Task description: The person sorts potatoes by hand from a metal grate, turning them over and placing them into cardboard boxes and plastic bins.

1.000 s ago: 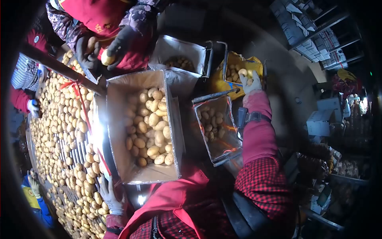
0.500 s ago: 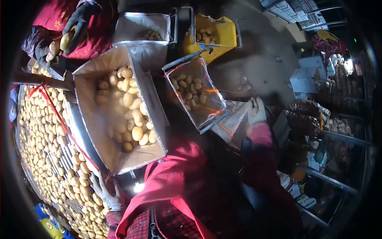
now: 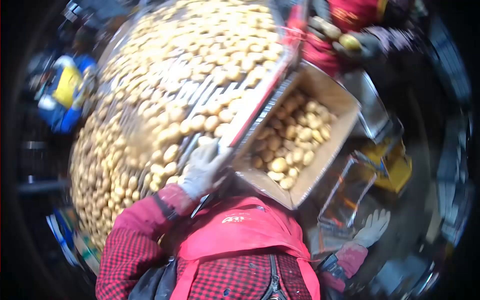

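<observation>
Brown cardboard box (image 3: 322,166), loose potatoes (image 3: 198,122) to its left

My left hand (image 3: 200,172), in a pale glove, is at the box's lower left side, along the edge of the roller table (image 3: 189,91). Its fingers point up toward the loose potatoes, but blur hides the tips, so I cannot tell whether they grip one or only rest there. My right hand (image 3: 372,229) is below and to the right of the box — open, fingers spread, nothing in it.

The box sits close against the table, mouth toward me, presumably so a potato needs only a short reach over the red-edged rail (image 3: 261,102). Boxed potatoes (image 3: 278,164) lie heaped inside.

Right of the box are an orange-trimmed crate (image 3: 336,190) and, past it, a yellow bin (image 3: 400,175); a silvery bin (image 3: 369,102) stands at its upper right. I judge they are grouped there to be reachable from one spot. Above the box, a co-worker's dark-gloved hand (image 3: 369,47) holds a single potato (image 3: 349,42). Far left of it is a person in blue and yellow (image 3: 67,90).

In the way — the rail between table and box, and my red apron (image 3: 240,225) just below the box.
</observation>
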